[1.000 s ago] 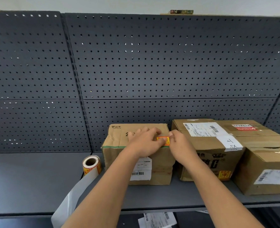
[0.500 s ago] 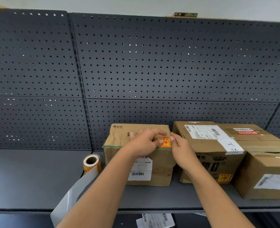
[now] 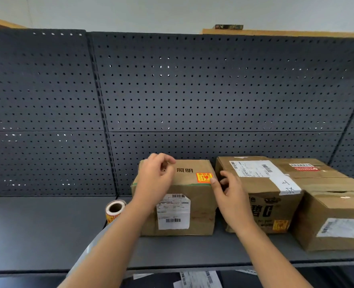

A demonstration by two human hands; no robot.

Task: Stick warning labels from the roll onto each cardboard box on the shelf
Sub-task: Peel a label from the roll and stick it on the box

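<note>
Warning label (image 3: 204, 177), orange-yellow, is stuck on the 照明 box (image 3: 201, 206) mid-frame. Right hand (image 3: 232, 197) has its thumb on the label's edge, fingers loose. Left hand (image 3: 155, 179) hovers loosely curled, holding nothing. The roll (image 3: 114, 210) sits just left of the box.

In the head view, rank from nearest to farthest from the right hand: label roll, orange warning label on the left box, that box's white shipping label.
1. orange warning label, on top of the left box, by the right hand.
2. white shipping label, on that box's front.
3. label roll, left of the box.
</note>
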